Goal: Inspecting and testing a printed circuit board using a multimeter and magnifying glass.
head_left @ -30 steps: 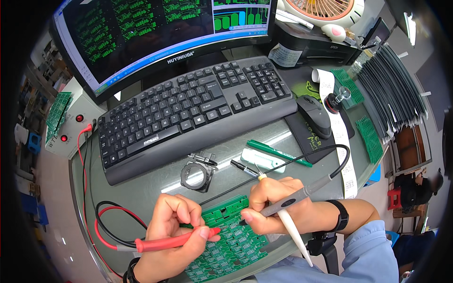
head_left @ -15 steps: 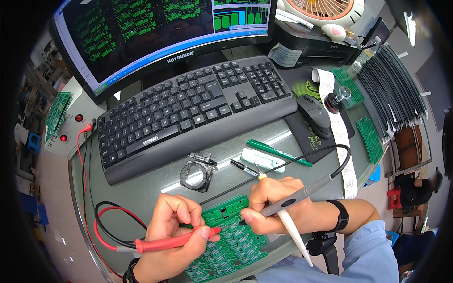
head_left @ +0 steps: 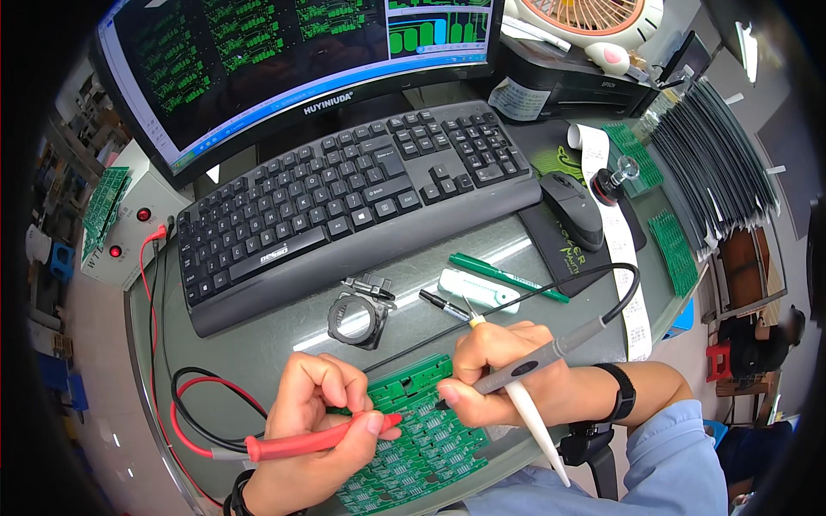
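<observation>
Left fingers grip a slender red plastic probe; right fingers clasp a ribbed grey probe and white tapered tool. Beneath, a green, finely patterned circuit board lies on the glossy counter; beyond sits a white-lettered black keyboard.

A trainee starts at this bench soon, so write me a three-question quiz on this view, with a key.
1. Which hand holds the red probe?
2. True or false: the mouse lies to the right of the keyboard.
3. Fill in: the red probe and the grey probe both point at a green ____.

Key: 1. The left hand. 2. True. 3. Circuit board.
</observation>
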A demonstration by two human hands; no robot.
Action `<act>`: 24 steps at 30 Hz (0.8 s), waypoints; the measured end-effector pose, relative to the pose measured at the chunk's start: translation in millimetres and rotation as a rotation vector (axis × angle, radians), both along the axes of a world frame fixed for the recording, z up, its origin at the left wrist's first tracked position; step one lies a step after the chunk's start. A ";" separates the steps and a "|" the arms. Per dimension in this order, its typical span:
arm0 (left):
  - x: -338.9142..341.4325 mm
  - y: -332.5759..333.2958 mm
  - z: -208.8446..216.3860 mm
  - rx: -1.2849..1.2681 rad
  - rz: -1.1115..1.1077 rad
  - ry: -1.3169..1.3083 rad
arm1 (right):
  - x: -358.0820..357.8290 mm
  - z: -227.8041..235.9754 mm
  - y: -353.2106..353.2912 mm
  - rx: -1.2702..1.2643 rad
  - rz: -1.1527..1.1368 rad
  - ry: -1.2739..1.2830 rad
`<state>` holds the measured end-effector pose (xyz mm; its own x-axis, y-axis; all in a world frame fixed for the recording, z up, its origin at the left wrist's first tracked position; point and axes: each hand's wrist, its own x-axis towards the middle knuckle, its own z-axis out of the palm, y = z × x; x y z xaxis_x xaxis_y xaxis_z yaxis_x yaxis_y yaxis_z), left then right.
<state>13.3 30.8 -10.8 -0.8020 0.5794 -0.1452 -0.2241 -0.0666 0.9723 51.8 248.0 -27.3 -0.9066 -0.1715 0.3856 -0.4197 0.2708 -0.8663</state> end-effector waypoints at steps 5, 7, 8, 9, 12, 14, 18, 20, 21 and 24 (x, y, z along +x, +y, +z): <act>0.1 0.3 1.4 -0.008 0.004 -0.006 | 0.5 1.0 0.4 0.018 0.000 -0.004; -0.3 0.2 0.9 -0.003 0.000 0.001 | 0.7 0.9 0.6 0.024 0.001 -0.009; -0.2 0.2 1.0 -0.003 -0.001 0.001 | 0.6 0.7 0.6 0.022 0.001 -0.008; 0.0 0.4 1.1 -0.002 0.002 -0.001 | 0.6 0.4 0.6 0.020 0.001 -0.007; 0.2 0.5 0.8 -0.002 0.006 -0.004 | 0.7 -0.5 0.3 0.016 0.000 -0.009; 0.3 0.4 0.5 -0.002 0.007 -0.005 | 0.8 -0.4 0.2 0.017 0.000 -0.008; 0.2 0.4 0.4 0.001 0.005 -0.002 | -1.5 -3.2 0.0 0.038 -0.031 0.050; 0.3 0.3 0.6 -0.001 0.004 0.001 | -1.8 -3.5 -0.1 0.038 -0.033 0.052; 0.5 0.4 0.9 -0.005 0.009 -0.001 | -1.8 -3.6 -0.2 0.038 -0.034 0.054; 0.5 0.4 0.4 -0.008 0.015 -0.003 | -2.0 -3.1 -0.3 0.035 -0.037 0.053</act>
<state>13.9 31.1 -10.4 -0.8099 0.5663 -0.1527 -0.2266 -0.0619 0.9720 49.8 247.7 -30.4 -0.8908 -0.1529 0.4278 -0.4543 0.3167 -0.8327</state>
